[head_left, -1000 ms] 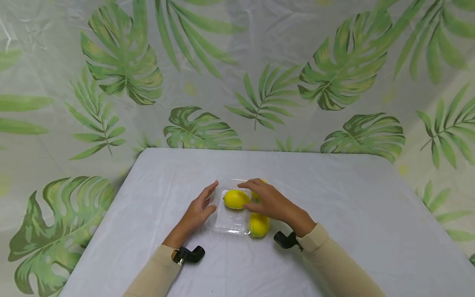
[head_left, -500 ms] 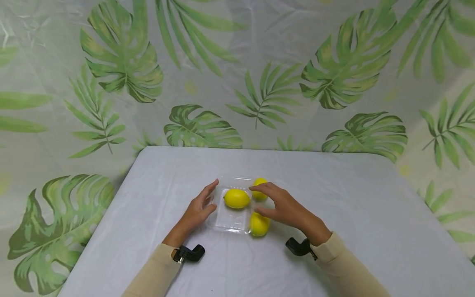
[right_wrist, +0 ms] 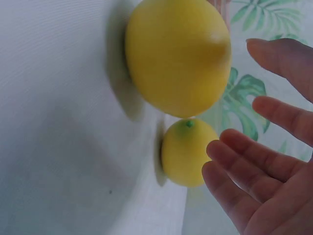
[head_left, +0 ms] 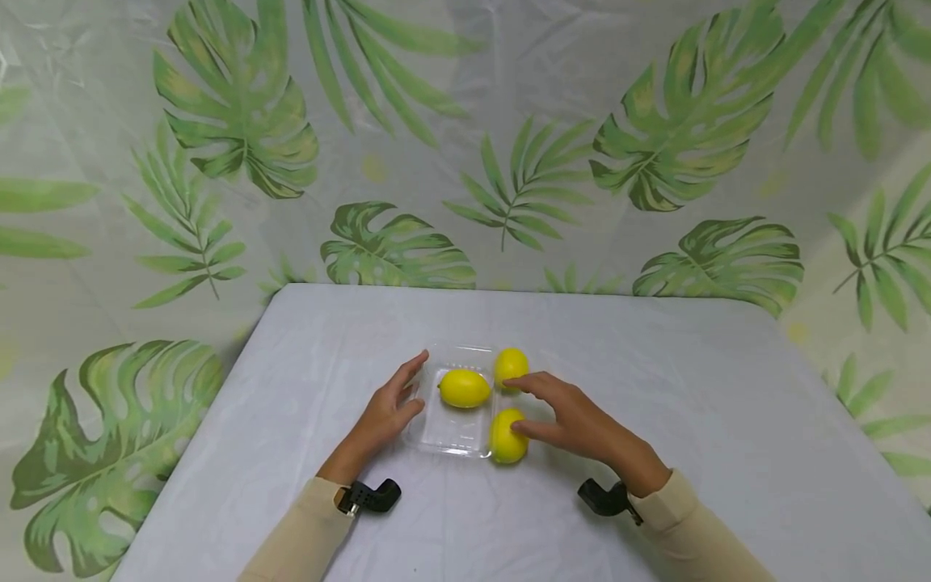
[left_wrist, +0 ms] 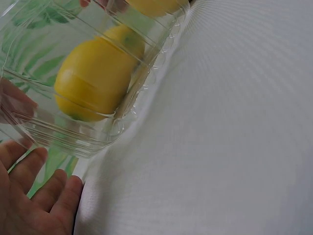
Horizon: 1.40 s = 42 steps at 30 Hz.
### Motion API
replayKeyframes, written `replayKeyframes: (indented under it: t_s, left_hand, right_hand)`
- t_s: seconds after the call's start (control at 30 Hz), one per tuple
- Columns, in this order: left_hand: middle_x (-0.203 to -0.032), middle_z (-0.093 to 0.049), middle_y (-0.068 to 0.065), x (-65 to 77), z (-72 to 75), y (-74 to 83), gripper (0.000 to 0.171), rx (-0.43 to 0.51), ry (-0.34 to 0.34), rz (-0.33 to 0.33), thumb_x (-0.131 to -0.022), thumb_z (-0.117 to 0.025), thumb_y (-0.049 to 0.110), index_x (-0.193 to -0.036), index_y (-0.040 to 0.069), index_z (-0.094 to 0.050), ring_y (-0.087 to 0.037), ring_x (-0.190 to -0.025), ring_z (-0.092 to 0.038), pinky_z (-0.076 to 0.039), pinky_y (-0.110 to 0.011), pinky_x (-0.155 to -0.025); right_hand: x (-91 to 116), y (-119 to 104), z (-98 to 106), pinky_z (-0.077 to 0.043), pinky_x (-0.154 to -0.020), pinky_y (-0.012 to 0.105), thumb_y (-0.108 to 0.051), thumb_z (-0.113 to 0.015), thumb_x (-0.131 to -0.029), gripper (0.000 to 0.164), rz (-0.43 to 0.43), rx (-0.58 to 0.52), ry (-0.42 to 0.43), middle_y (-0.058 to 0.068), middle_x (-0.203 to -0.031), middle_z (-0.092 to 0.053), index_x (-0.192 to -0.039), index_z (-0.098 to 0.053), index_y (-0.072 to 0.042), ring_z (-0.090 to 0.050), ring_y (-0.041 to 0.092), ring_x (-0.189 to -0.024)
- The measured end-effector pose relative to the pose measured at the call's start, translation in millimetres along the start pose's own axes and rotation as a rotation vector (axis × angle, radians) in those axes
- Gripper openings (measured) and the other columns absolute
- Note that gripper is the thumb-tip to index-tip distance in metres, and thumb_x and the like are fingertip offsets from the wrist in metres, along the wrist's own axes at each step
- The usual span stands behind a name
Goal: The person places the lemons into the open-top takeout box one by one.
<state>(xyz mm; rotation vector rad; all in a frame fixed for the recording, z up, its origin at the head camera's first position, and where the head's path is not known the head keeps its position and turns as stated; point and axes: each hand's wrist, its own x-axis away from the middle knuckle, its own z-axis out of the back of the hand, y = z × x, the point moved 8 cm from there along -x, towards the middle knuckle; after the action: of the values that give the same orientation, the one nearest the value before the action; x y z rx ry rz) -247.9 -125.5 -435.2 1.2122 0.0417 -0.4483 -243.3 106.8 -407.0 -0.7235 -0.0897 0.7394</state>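
A clear plastic container (head_left: 447, 436) sits on the table with one yellow lemon (head_left: 464, 389) lying inside it. Along its left side rests my left hand (head_left: 385, 416), thumb and fingers spread. In the left wrist view its fingers (left_wrist: 66, 200) are right at the clear wall. Two more lemons stand to the right of the container, the far lemon (head_left: 511, 368) and the near lemon (head_left: 509, 436). My right hand (head_left: 578, 416) hovers beside this pair with fingers extended and nothing in its grasp; its fingertips overlap both lemons in the head view.
A white cloth (head_left: 349, 323) covers the table. Behind it hangs a pale backdrop (head_left: 538, 48) printed with green leaves. Each wrist carries a small black camera, the left camera (head_left: 377, 496) and the right camera (head_left: 604, 496).
My right hand has drawn back to the right from above the container, uncovering the far lemon. The lemon inside stays put, and my left hand has hardly moved.
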Motion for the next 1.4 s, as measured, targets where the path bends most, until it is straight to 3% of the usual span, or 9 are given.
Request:
replayKeyframes:
  t_s: [0.37,0.73,1.0,1.4]
  left_hand:
    - [-0.155,-0.028,-0.019,1.1,0.9,4.2,0.063,0.008,-0.011,0.013,-0.089,-0.049,-0.008,-0.148,-0.003,-0.029,-0.034,-0.142,-0.027,-0.031,-0.053,-0.111]
    - [-0.155,-0.028,-0.019,1.3,-0.1,5.8,0.063,0.001,-0.010,0.013,-0.089,-0.049,-0.009,-0.148,-0.004,-0.028,-0.035,-0.142,-0.027,-0.031,-0.053,-0.111]
    - [-0.155,-0.028,-0.020,0.9,0.2,5.8,0.063,-0.012,-0.012,0.017,-0.089,-0.049,-0.008,-0.148,-0.004,-0.029,-0.035,-0.142,-0.027,-0.032,-0.052,-0.110]
    - [-0.154,-0.029,-0.020,0.6,1.0,5.2,0.062,-0.008,-0.009,0.013,-0.089,-0.049,-0.009,-0.148,-0.005,-0.029,-0.035,-0.142,-0.028,-0.031,-0.053,-0.110]
  right_hand:
    - [7.4,4.6,-8.1,-0.049,-0.097,0.042,-0.041,-0.068,-0.087,0.061,0.029,-0.054,-0.035,0.004,-0.136,-0.055,-0.137,-0.053,-0.009,-0.057,0.026,-0.114]
    - [6.0,7.9,-16.6,-0.047,-0.100,0.044,-0.042,-0.070,-0.085,0.062,-0.018,-0.106,-0.078,0.004,-0.135,-0.057,-0.135,-0.054,-0.009,-0.056,0.026,-0.119]
    - [5.6,9.4,-19.8,-0.047,-0.101,0.042,-0.044,-0.070,-0.085,0.064,-0.031,-0.102,-0.091,0.003,-0.133,-0.058,-0.136,-0.052,-0.010,-0.055,0.018,-0.119]
    - [5.9,14.7,-27.6,-0.045,-0.102,0.044,-0.046,-0.074,-0.080,0.074,-0.075,-0.138,-0.134,0.001,-0.136,-0.055,-0.140,-0.048,-0.011,-0.054,0.018,-0.120]
